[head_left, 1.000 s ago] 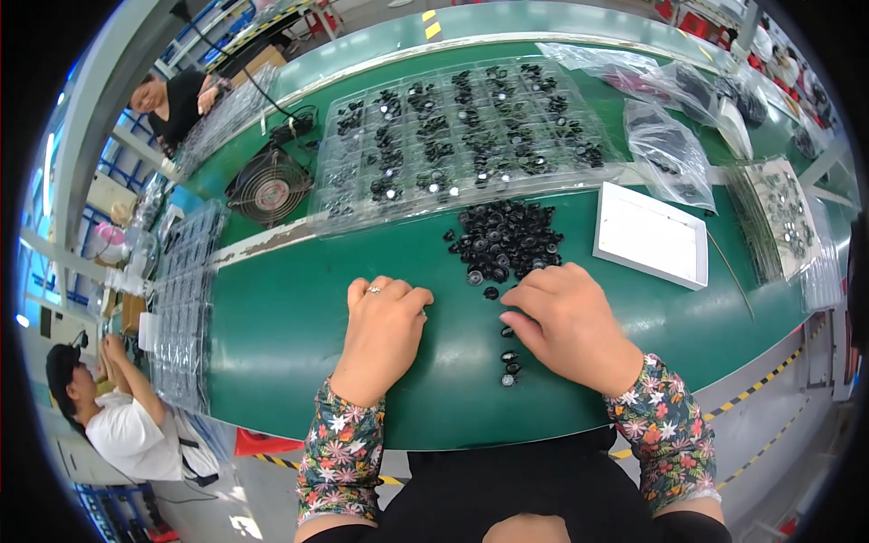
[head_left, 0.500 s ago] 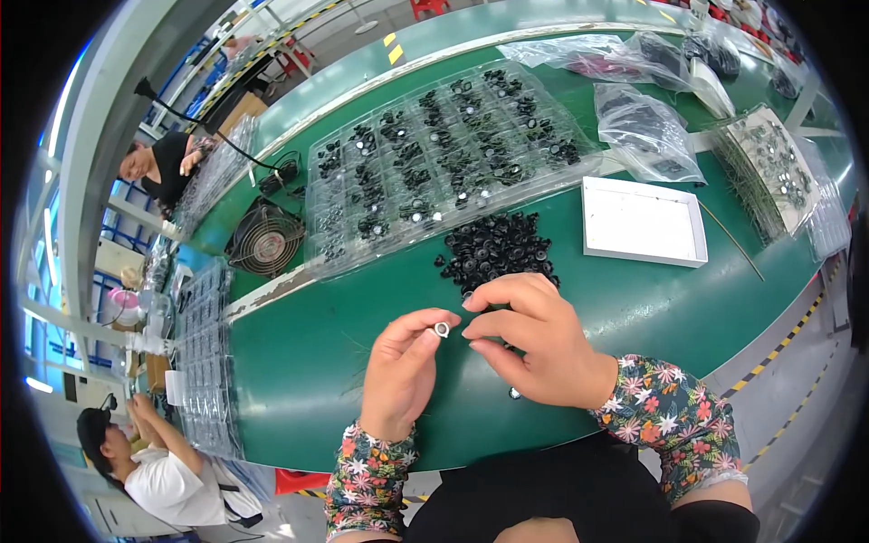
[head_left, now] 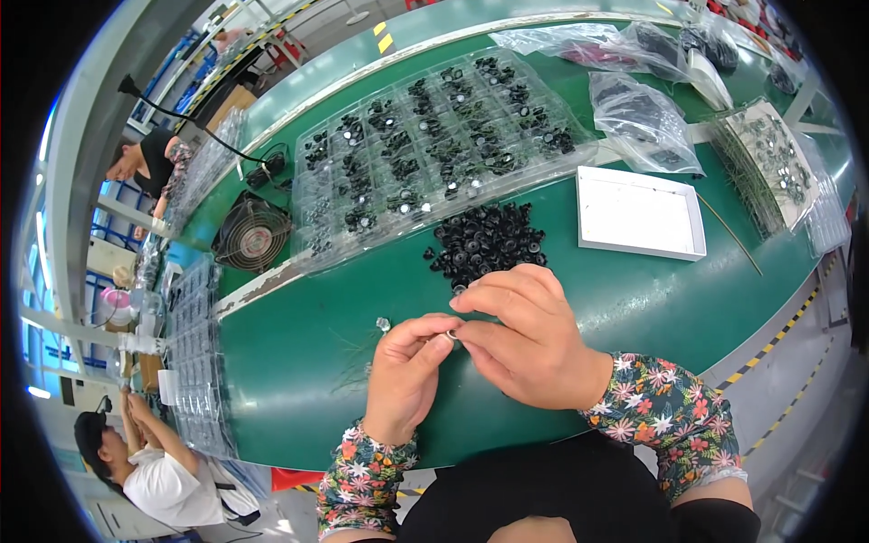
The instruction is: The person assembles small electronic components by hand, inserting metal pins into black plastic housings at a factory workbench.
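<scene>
My left hand (head_left: 405, 376) pinches a small round silver-white part (head_left: 451, 334) between thumb and forefinger. From the other side, my right hand (head_left: 529, 339) has its fingertips closed against the same part. Its exact kind is too small to make out, and the fingertips partly hide it. Just beyond my hands lies a heap of small black round parts (head_left: 484, 237). A small silver piece (head_left: 383, 323) with thin wires lies on the green table, close to my left hand.
A clear compartment tray (head_left: 434, 136) of black parts lies beyond the heap. A white box (head_left: 641, 213), plastic bags (head_left: 638, 118) and a wired board (head_left: 769, 167) sit to the right. At the left are a fan (head_left: 253, 233) and two co-workers (head_left: 149, 462).
My right fingertips have come in to meet the small part, now partly covered. The silver piece beside my left hand has come into sight. The co-worker at upper left has leaned forward.
</scene>
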Action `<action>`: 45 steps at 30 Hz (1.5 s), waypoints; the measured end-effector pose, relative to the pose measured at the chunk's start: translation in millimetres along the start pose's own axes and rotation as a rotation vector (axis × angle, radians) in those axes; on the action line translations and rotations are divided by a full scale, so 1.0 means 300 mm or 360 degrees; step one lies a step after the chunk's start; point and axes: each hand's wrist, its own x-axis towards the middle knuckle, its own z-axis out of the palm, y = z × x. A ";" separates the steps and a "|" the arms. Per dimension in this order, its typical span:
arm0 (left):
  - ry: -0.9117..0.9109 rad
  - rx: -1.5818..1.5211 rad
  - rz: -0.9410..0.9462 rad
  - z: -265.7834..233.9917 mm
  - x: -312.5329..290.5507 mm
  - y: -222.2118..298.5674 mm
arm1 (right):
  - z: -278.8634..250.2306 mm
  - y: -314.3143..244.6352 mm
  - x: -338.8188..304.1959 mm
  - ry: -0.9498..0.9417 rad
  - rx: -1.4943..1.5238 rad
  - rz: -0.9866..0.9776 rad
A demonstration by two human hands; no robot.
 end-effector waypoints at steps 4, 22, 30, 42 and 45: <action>0.0052 0.0028 -0.0025 0.000 -0.003 -0.003 | 0.003 0.003 -0.001 -0.0004 -0.0004 -0.0003; 0.0053 -0.0028 -0.0153 -0.004 -0.003 -0.017 | 0.028 0.007 -0.018 -0.0013 0.0189 0.0274; 0.0093 -0.0062 -0.0138 0.003 0.002 -0.007 | 0.020 0.017 -0.013 -0.0015 0.0088 0.0119; 0.0080 -0.0036 -0.0144 0.000 0.002 -0.010 | 0.013 0.015 -0.006 -0.0056 0.0062 0.0048; 0.0070 -0.0054 -0.0155 0.003 0.001 -0.014 | 0.024 0.016 -0.018 -0.0020 -0.0077 -0.0033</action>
